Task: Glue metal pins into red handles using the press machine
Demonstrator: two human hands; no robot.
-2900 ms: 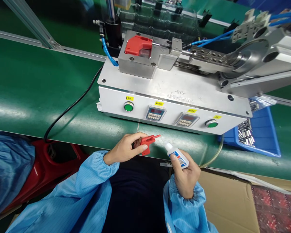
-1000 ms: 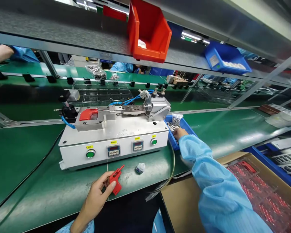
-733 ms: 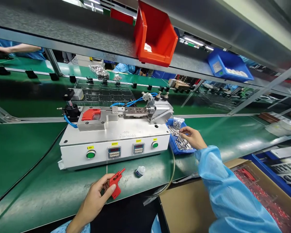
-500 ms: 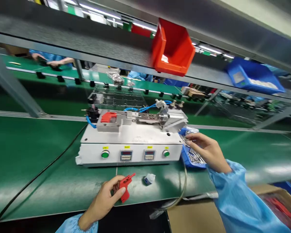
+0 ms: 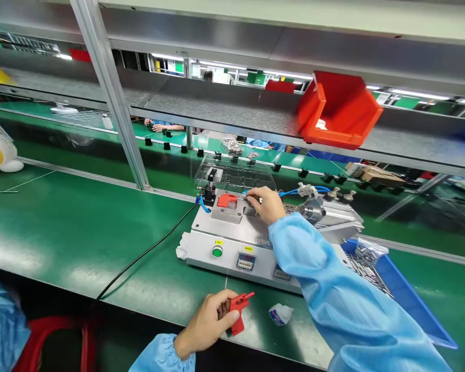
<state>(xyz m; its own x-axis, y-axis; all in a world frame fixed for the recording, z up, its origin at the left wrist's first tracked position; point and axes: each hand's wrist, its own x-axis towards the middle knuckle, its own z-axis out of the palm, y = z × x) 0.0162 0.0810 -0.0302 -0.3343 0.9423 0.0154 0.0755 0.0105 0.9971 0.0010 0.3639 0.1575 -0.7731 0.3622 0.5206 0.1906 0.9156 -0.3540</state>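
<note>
Well, your left hand point(image 5: 211, 320) has the red pistol-shaped body point(image 5: 238, 312) clamped between thumb and fingers, just inside the front edge of the green bench point(image 5: 81, 222), its narrow tip pointing right. Your right hand point(image 5: 270, 205) reaches over the bench-top machine point(image 5: 207, 253), fingers bent and fingertips close together beside the metal fixture block point(image 5: 225, 214), where a second red body point(image 5: 227, 199) sits; you cannot tell here whether they pinch anything. To the machine's left the bench top stretches wide, crossed by a black cable point(image 5: 151, 248). Between the machine and the front edge the strip is narrow, with the small white bottle point(image 5: 281, 314) standing in it near your right sleeve point(image 5: 333, 289). At the right end the blue bin point(image 5: 414, 305) of metal pins point(image 5: 366, 274) crowds the machine

As for writing, the yellow label point(image 5: 219, 242) above the green button point(image 5: 217, 251), the timer display point(image 5: 246, 261) and the bottle's blue-and-white label are too small to read. Your sleeve covers the right of the front panel, a second timer point(image 5: 282, 274) partly included. The fan point(image 5: 0, 150) is cut off at the left edge, the red stool point(image 5: 42, 330) at the bottom
</note>
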